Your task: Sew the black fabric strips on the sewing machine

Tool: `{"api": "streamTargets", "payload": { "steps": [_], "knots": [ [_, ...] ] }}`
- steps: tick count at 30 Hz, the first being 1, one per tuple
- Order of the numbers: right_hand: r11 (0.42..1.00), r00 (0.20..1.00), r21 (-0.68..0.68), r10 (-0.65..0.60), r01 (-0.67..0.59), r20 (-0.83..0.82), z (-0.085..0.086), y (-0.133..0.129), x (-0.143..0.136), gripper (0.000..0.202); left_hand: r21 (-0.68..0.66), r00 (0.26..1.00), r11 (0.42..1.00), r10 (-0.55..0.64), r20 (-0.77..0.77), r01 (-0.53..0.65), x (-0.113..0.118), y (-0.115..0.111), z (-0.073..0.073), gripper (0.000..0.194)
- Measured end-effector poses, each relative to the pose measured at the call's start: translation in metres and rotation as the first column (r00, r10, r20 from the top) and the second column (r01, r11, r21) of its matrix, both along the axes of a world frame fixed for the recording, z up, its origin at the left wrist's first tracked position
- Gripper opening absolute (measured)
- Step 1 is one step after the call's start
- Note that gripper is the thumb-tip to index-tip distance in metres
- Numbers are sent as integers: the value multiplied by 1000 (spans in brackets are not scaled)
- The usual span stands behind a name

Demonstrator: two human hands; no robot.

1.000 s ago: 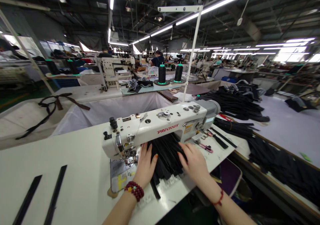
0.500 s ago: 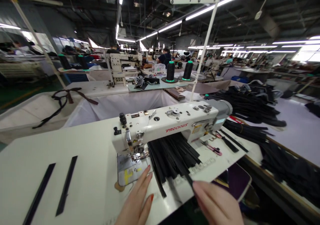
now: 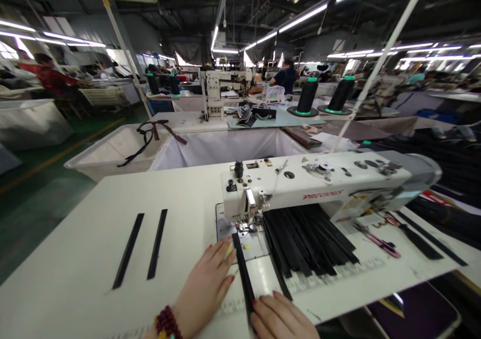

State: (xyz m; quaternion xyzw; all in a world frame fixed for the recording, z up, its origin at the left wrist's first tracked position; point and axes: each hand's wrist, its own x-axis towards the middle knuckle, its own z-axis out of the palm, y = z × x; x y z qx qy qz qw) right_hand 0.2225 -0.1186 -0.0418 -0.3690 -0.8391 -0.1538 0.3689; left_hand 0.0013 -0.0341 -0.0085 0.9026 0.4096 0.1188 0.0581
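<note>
A narrow black fabric strip (image 3: 244, 271) lies lengthwise on the sewing machine bed, its far end just before the presser foot (image 3: 246, 226). My left hand (image 3: 208, 284) rests flat at the strip's left side, fingers stretched toward the needle plate (image 3: 259, 246), fingertips close to the strip's far end. My right hand (image 3: 280, 316) is at the strip's near end, its fingers bent against it; its thumb is hidden. The white sewing machine (image 3: 319, 183) stands over the table. Under its arm, right of my hands, lies a bundle of black strips (image 3: 304, 241).
Two black strips (image 3: 128, 251) lie apart on the table's left part. Pink-handled snips (image 3: 381, 242) and a black-handled tool (image 3: 421, 241) are at right. Behind the table hangs a white cloth-lined bin (image 3: 210, 146). Black thread cones (image 3: 307, 97) stand beyond, with co-workers farther back.
My right hand has brought a black strip left from the bundle to the presser foot. My left hand has settled beside it. The view has turned left.
</note>
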Motion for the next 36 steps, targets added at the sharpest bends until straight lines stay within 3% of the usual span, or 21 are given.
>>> {"api": "streamTargets", "payload": {
  "steps": [9, 15, 31, 36],
  "knots": [
    [998, 992, 13, -54, 56, -110, 14, 32, -12, 39, 11, 999, 999, -49, -11, 49, 5, 32, -5, 47],
    [998, 986, 10, -62, 64, -152, 11, 40, -16, 38, 31, 997, 998, -49, -53, 51, 6, 41, -4, 45],
    [995, 983, -53, -95, 87, -155, 6, 39, -19, 31, 58, 996, 998, -23, -86, 28, 8, 42, -3, 43],
    [996, 993, -11, -86, 85, -86, 6, 32, -16, 31, 135, 985, 982, -111, -135, 130, 4, 28, -2, 44]
  ]
}}
